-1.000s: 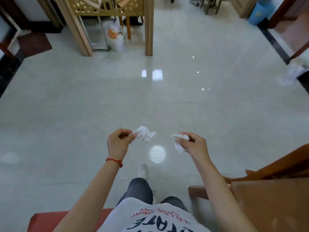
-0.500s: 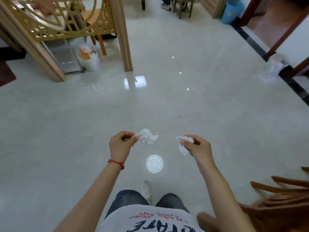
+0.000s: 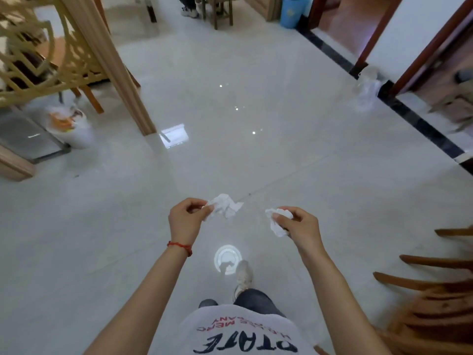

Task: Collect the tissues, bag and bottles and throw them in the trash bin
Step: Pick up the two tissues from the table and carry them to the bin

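Observation:
My left hand pinches a crumpled white tissue that sticks out to the right of the fingers. My right hand is closed on a second crumpled tissue. Both hands are held out at waist height over the pale tiled floor. A white trash bin with a liner and orange and white waste inside stands on the floor at the left, beside a wooden post. A clear plastic bag lies on the floor at the far right, near a doorway. No bottle is in sight.
A wooden lattice screen with a slanted post rises at the left. A wooden chair is at the lower right. A blue bin and chair legs stand at the far end. A ceiling-light reflection shines by my shoe.
The view has swung right and moved forward: the trash bin and screen slid to the left, the plastic bag came nearer. Both hands keep their tissues in the same pose.

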A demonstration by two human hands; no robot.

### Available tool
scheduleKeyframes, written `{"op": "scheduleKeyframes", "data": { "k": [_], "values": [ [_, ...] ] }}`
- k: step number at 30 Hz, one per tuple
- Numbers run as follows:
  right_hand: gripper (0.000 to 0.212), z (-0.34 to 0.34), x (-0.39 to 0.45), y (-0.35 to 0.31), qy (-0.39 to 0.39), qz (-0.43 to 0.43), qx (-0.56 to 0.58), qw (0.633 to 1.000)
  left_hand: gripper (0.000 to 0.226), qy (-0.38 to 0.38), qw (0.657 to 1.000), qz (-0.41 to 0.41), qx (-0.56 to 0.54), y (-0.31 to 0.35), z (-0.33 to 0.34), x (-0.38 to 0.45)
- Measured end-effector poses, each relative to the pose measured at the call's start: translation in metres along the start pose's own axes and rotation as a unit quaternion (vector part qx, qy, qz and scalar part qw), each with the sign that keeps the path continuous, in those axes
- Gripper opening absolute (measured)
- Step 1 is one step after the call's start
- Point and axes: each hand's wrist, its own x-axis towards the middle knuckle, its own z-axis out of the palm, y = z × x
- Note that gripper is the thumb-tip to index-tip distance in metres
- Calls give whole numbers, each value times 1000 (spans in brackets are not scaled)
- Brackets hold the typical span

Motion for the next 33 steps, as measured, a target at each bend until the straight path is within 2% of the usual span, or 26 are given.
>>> {"op": "scheduleKeyframes", "data": {
  "k": [7, 13, 19, 24, 28, 33],
  "values": [
    [12, -21, 67, -39, 47, 2, 34, 998, 16, -62, 998, 26, 10, 52, 71, 71],
    [11, -43, 99, -49, 134, 23, 79, 988, 15, -156, 985, 56, 47, 82, 133, 112],
    [12, -65, 116, -52, 251, 38, 142, 957, 18, -276, 954, 87, 82, 110, 203, 148],
    [14, -79, 125, -57, 354, 36, 177, 917, 11, -373, 915, 107, 111, 130, 254, 170],
    [19, -85, 133, -59, 414, 30, 177, 892, 14, -419, 894, 115, 111, 141, 288, 178],
    [14, -105, 150, -61, 449, 40, 176, 875, 11, -452, 877, 111, 122, 151, 334, 186]
  ]
}}
